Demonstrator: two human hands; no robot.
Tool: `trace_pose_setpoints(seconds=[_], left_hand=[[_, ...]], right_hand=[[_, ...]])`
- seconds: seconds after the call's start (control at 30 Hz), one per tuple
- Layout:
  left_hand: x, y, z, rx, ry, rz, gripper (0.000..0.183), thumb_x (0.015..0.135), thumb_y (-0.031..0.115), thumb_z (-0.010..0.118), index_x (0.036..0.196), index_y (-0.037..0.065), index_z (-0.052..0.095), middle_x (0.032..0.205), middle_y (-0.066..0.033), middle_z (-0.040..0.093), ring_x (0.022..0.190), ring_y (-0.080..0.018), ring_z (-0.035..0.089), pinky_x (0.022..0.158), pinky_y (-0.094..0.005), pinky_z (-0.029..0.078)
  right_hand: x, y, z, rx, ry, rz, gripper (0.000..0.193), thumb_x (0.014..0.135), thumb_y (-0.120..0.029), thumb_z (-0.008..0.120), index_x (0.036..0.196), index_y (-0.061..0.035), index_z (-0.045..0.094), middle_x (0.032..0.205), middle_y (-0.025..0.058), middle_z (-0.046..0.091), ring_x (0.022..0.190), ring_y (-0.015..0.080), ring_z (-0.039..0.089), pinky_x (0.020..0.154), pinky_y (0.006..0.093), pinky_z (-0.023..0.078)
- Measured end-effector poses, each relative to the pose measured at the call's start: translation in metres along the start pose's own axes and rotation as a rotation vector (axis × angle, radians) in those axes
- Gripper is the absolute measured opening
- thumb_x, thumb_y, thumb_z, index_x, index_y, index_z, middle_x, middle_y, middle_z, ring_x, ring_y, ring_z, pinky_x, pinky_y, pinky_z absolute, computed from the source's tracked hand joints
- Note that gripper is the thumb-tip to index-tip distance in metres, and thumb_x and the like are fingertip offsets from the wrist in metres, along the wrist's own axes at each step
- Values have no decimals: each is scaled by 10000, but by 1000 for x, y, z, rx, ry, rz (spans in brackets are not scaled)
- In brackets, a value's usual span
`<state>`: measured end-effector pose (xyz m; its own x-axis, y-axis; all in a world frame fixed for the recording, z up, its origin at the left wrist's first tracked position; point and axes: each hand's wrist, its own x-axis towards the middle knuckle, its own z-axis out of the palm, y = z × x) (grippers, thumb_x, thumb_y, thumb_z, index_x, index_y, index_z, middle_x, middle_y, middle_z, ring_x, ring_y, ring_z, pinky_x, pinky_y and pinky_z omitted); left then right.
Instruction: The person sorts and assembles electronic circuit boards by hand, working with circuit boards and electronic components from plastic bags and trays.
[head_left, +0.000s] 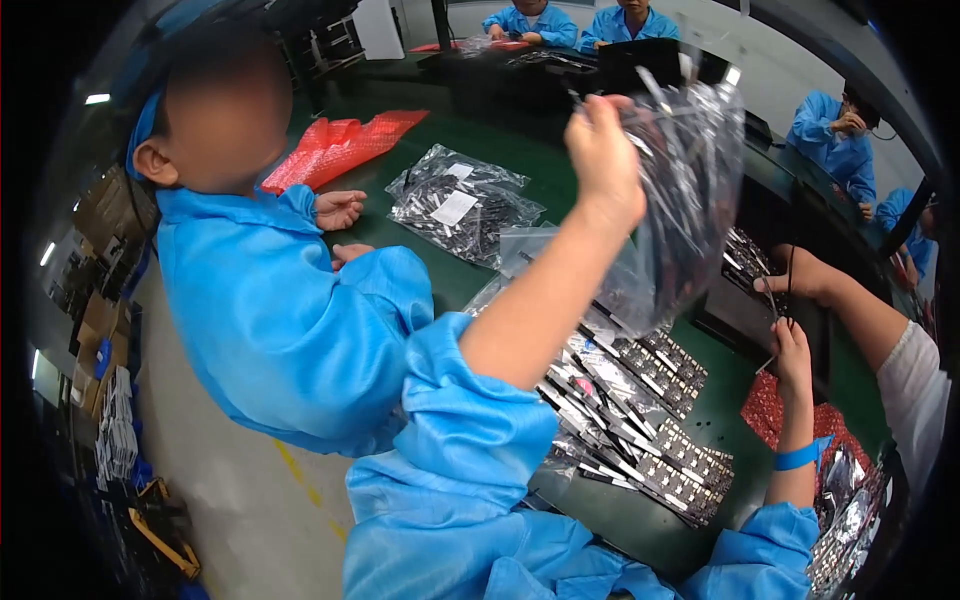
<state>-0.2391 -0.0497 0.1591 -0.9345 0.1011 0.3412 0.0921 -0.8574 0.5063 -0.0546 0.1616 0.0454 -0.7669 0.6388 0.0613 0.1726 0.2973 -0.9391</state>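
Left hand (603,150) raised high, clamped on a clear plastic bag (680,200); right hand (792,352) low, pinching a thin tool (774,330).

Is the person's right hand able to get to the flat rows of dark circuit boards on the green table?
Probably yes. The right hand hangs just beside the dark circuit boards, with only bare green table between them; the left hand holds a clear plastic bag higher up.
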Motion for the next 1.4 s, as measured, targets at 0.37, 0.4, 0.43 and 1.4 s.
trace_pose_setpoints(seconds=[0.37, 0.4, 0.43, 1.4], left_hand=[[160, 85, -145, 37, 537, 169, 107, 630, 14, 424, 736, -5, 431, 682, -103, 484, 551, -212, 475, 542, -348, 416], [161, 90, -171, 100, 578, 207, 89, 626, 8, 426, 714, 5, 438, 665, -90, 485, 539, -197, 468, 506, -317, 407], [173, 114, -234, 267, 626, 333, 96, 654, 41, 403, 720, 10, 466, 655, -80, 486, 541, -182, 467, 497, -309, 397], [-50, -59, -84, 920, -532, -300, 237, 773, 222, 425, 819, -11, 434, 663, -27, 479, 590, -70, 439, 515, -193, 364]], right_hand=[[-6, -59, 31, 119, -78, -120, 204, 803, -211, 346, 666, -67, 392, 510, -50, 296, 444, 23, 270, 381, 168, 215], [-7, -63, 40, 105, -81, -121, 208, 802, -212, 347, 663, -65, 392, 509, -44, 307, 449, 26, 287, 383, 169, 230], [-16, -81, 50, 39, -154, -39, 215, 801, -206, 345, 658, -55, 396, 504, -26, 318, 451, 39, 312, 389, 177, 254], [23, -66, 156, -93, -318, -404, 577, 599, -79, 513, 1074, 22, 200, 744, 196, 515, 709, 331, 502, 608, 362, 394]])
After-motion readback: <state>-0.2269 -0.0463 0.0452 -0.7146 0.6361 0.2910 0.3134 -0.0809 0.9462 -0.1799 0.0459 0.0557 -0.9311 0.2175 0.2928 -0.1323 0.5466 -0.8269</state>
